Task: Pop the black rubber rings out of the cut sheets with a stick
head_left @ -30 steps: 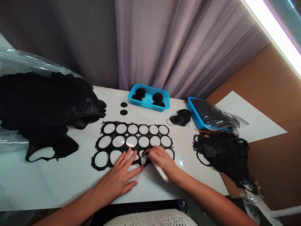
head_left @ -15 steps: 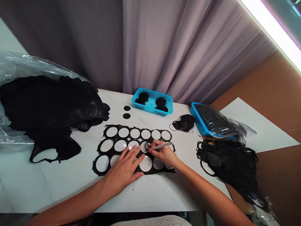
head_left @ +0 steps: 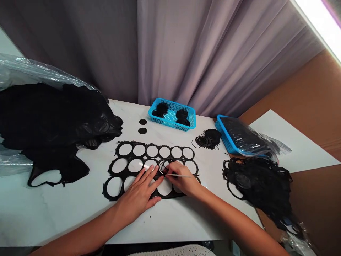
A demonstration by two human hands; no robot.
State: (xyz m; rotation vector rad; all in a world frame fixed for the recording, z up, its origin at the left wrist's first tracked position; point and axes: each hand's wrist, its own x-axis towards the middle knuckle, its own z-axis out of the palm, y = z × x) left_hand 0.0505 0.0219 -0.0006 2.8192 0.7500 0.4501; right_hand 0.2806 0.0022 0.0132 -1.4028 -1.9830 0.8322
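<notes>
A black rubbery sheet (head_left: 124, 175) with rows of round holes lies on the table. My left hand (head_left: 140, 192) rests flat on its lower middle, fingers spread. My right hand (head_left: 185, 179) is closed around a slim, light-coloured pointed tool (head_left: 179, 175), whose exact kind I cannot make out. Its tip is at a hole in the middle row. Several thin black rings (head_left: 165, 164) loop at my right fingertips, over that hole; whether the fingers or the tool hold them is unclear. My hands cover some of the holes.
A blue basket (head_left: 170, 125) at the back holds bundles of black rings. Two black discs (head_left: 142, 131) lie left of it. A ring pile (head_left: 209, 138) sits at right, near another blue basket (head_left: 226, 138) and black scrap (head_left: 261, 188). Black sheets (head_left: 53, 117) fill a bag at left.
My right hand has turned and lowered slightly, so the tool lies flatter and lower. The thin rings spread wider over the hole. My left hand stays on the sheet.
</notes>
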